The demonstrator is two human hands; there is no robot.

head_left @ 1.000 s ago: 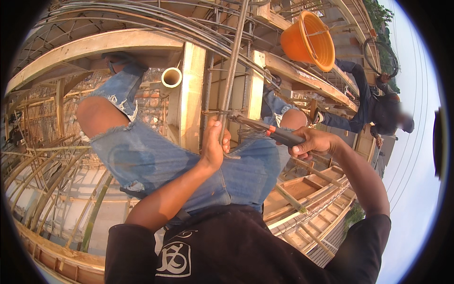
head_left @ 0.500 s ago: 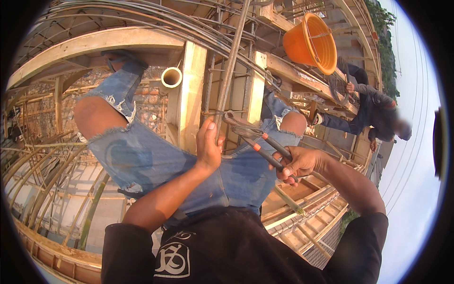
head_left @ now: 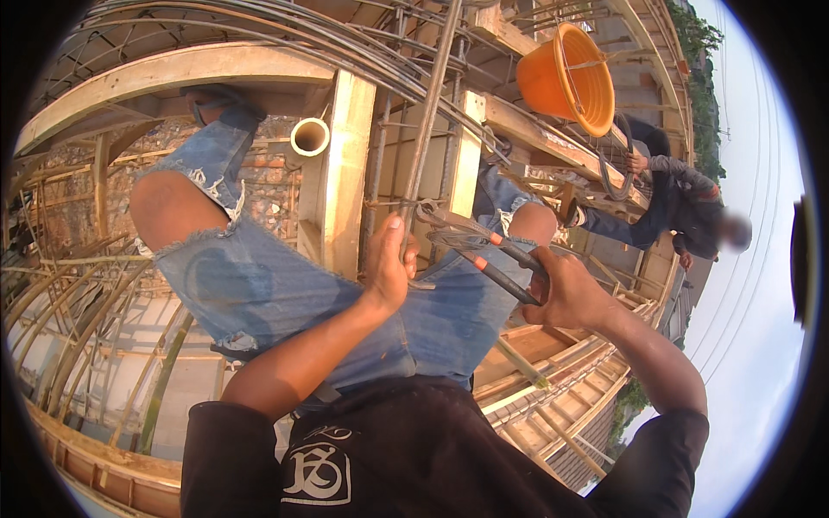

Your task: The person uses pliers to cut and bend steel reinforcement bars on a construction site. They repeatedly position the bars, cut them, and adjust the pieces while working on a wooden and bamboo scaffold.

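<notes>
Two timber posts [head_left: 348, 173] stand apart, room between; left fingers [head_left: 412, 254] clamp rod [head_left: 432, 104], right fingers [head_left: 547, 264] clamp pincers [head_left: 505, 279].

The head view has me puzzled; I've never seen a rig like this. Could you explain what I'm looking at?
There is no robot here: these are a person's own bare hands. The camera is worn on the head and looks down; its fisheye lens bends straight edges near the rim. The left hand is closed around a steel bar. The right hand holds dark-handled pincers, their head close beside the bar, with thin wires bunched along them. Beyond the hands are a timber post and an orange bucket. The other person, at the picture's right, is a co-worker.
</notes>
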